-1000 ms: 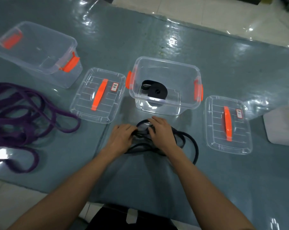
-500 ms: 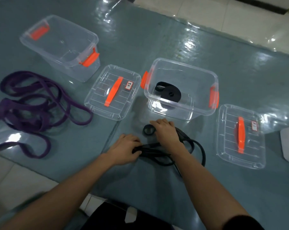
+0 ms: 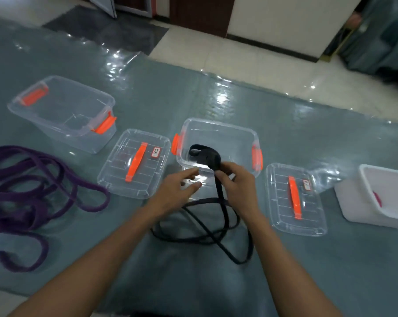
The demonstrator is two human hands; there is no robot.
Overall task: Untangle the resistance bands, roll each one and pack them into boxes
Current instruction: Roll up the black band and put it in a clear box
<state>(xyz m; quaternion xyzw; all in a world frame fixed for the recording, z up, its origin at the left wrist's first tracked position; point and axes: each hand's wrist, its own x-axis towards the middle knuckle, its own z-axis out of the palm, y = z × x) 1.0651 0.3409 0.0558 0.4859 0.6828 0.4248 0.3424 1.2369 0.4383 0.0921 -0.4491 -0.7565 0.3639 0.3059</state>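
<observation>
Sheeting, blue-grey and glossy (image 3: pixel 216 99), covers the floor, one piece under everything else. On its left side lies one tangle of purple bands (image 3: pixel 33 197) in wide loops; how many bands make it up cannot be told.

There are two clear boxes, each with two orange latches. The left box (image 3: pixel 44 124) stands far to the left with nothing visible in it. The middle box (image 3: pixel 218 124) stands open straight ahead. One white tub (image 3: pixel 353 202) sits at the right edge with something pink (image 3: pixel 377 199) inside.

Two clear lids lie flat, each with one orange handle and one small label. The left lid (image 3: pixel 115 177) lies between the two boxes, and the right lid (image 3: pixel 312 216) lies between the middle box and the tub.

Two black bands show. The loose black band (image 3: pixel 221 193) sprawls in loops on the sheeting in front of the middle box, with one strand rising to the right hand (image 3: pixel 238 186). That hand is raised at the near wall of the middle box, its fingers curled tight round the band's upper end. The left hand (image 3: pixel 175 191) hovers just left of the strand, fingers spread, holding nothing, and is somewhat blurred.

The rolled black band (image 3: pixel 205 154) lies inside the middle box, right behind the gripped end, so their edges merge.
</observation>
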